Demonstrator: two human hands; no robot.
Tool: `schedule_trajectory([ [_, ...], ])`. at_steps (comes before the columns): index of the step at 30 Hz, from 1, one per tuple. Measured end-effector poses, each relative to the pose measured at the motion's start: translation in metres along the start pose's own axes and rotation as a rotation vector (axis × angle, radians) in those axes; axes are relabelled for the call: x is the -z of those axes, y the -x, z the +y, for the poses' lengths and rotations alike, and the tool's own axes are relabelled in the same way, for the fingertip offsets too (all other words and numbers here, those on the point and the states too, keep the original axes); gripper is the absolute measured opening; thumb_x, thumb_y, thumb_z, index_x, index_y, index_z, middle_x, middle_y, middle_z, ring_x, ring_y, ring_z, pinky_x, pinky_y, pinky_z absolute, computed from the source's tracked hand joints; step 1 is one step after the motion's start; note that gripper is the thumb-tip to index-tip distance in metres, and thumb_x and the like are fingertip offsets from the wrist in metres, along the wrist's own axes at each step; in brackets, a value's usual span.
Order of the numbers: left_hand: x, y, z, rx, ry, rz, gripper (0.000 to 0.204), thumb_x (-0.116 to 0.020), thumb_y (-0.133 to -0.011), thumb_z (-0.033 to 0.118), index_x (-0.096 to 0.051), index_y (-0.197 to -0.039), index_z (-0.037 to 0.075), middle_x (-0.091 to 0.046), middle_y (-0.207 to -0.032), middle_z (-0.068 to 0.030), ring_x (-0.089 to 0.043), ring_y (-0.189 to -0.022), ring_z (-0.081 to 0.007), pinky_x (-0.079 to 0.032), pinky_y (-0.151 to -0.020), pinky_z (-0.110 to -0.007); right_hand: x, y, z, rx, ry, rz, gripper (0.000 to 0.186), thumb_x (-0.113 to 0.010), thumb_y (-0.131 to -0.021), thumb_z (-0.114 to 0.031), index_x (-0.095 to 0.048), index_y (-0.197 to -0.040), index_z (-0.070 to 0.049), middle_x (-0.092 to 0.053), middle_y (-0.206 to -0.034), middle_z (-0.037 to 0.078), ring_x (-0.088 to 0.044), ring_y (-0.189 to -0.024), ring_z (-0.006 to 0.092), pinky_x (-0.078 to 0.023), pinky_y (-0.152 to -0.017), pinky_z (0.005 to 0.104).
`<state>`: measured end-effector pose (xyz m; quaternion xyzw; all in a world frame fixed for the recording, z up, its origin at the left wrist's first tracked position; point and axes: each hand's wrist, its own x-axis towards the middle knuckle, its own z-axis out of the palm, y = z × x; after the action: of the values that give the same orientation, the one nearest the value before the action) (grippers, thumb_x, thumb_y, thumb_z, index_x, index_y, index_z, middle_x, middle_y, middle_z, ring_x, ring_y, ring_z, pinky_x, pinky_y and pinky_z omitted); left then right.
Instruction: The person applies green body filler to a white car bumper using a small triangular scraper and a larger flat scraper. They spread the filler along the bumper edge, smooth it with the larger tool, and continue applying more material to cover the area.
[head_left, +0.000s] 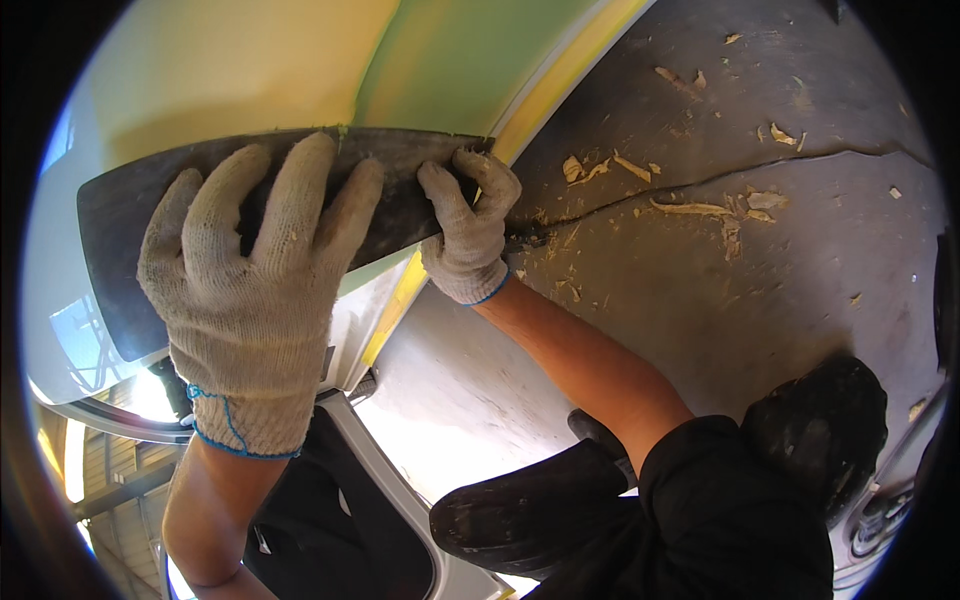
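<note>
A dark, flat, slightly curved strip (120, 260) lies against a glossy vehicle panel (250, 60) with pale yellow and green areas. My left hand (255, 280), in a knitted off-white glove with blue-edged cuff, presses on the strip with its fingers spread and slightly bent. My right hand (465, 225), gloved alike, has curled fingers gripping the strip's right end. Yellow tape (390, 310) runs along the panel's edge beside that hand.
A dark grey floor (720, 290) with pale scraps (730, 210) and a crack lies at right. My bent, dark-clad legs (530, 500) are below. A vehicle opening with black inner trim (340, 530) is at lower left, a roof structure beyond. Metal fittings (870, 520) sit at far right.
</note>
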<state>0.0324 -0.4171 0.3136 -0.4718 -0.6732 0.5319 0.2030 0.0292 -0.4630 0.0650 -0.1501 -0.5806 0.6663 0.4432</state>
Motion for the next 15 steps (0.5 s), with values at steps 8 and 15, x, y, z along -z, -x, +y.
schedule_trajectory([
  [8,-0.028,0.095,0.024,0.06,0.039,-0.083,0.045,-0.076,-0.075,0.033,-0.075,-0.119,0.046,-0.065,-0.124,0.0166,-0.057,-0.119,-0.014,-0.052,-0.107,-0.036,-0.03,0.075,-0.011,0.05,-0.057,0.034,0.053,-0.077,-0.07,0.004,-0.077,-0.115,-0.024,-0.059,-0.112,0.011,-0.057,-0.101,0.0332,-0.049,-0.085,0.046],
  [15,-0.058,0.178,0.045,0.068,-0.003,-0.1,0.042,-0.075,-0.077,0.034,-0.074,-0.117,0.048,-0.062,-0.128,0.019,-0.057,-0.119,-0.0142,-0.056,-0.102,-0.035,-0.065,0.155,-0.014,0.075,-0.071,0.079,0.045,-0.083,-0.072,-0.005,-0.077,-0.109,-0.03,-0.059,-0.103,0.007,-0.059,-0.093,0.0301,-0.051,-0.079,0.0434],
])
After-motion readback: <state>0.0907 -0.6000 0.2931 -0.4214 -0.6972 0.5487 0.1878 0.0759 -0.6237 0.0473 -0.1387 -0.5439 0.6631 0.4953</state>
